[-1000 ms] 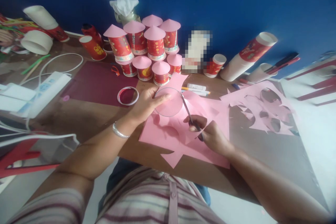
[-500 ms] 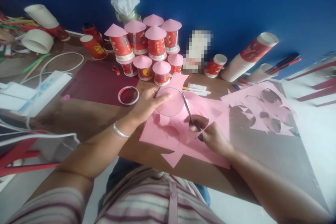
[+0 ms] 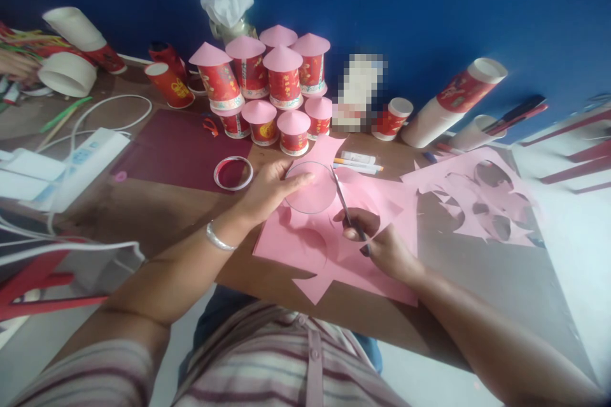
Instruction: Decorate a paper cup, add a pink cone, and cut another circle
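Between thumb and fingers, my left hand [image 3: 277, 183] grips a piece of pink paper [image 3: 312, 194] with a dark circular line drawn on it. In my right hand [image 3: 377, 238] is a pair of scissors [image 3: 344, 206], its fingers closed round the handles. The blades reach up to the right edge of the drawn circle. Whether they are apart is too small to tell. Under both hands lie pink sheets [image 3: 296, 235] and offcuts, some with round cuts in them. A white ring [image 3: 233, 173] lies left of my left hand.
Several red paper cups with pink cone tops [image 3: 283, 76] stand at the back. Pens [image 3: 358, 165] lie before them. Cut-out pink scraps [image 3: 477, 197] spread right, near stacked cups [image 3: 453, 102]. A power strip [image 3: 79, 168] with cables sits left; another person's hand [image 3: 16, 67] shows far left.
The pink paper and my left hand have shifted very slightly right and down. The scissors stay at the circle's right edge. The other person's hand at far left has come further into view.
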A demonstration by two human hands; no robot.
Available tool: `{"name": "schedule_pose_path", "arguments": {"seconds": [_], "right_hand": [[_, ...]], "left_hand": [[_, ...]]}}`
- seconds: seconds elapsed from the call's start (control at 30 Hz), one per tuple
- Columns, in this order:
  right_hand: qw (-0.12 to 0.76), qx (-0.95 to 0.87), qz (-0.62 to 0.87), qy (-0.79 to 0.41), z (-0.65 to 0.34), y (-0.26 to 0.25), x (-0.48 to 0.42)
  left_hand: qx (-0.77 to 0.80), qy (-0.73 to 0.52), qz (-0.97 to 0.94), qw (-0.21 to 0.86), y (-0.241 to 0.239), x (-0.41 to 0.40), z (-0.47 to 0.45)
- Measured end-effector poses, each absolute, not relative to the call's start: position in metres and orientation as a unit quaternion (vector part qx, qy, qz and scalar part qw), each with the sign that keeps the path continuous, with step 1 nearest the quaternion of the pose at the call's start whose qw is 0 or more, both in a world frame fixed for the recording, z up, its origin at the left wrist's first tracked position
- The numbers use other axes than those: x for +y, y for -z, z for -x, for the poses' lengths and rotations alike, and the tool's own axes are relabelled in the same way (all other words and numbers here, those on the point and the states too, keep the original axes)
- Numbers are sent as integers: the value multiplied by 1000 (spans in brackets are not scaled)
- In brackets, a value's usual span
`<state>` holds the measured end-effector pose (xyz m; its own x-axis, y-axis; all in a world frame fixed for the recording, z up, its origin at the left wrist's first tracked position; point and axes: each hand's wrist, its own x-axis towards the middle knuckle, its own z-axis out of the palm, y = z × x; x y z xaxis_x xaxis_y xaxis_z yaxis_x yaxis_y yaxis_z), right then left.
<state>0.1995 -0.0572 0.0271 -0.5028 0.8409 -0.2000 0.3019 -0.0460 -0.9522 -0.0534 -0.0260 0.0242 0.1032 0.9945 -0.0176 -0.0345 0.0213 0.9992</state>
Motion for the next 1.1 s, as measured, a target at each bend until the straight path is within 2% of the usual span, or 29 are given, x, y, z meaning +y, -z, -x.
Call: {"name": "schedule_pose_path", "arguments": {"seconds": [1.1], "right_hand": [[263,-671,395,-570,-203,-24,-55]], "left_hand": [[458,-469,-505,562,-26,-26,52]]}}
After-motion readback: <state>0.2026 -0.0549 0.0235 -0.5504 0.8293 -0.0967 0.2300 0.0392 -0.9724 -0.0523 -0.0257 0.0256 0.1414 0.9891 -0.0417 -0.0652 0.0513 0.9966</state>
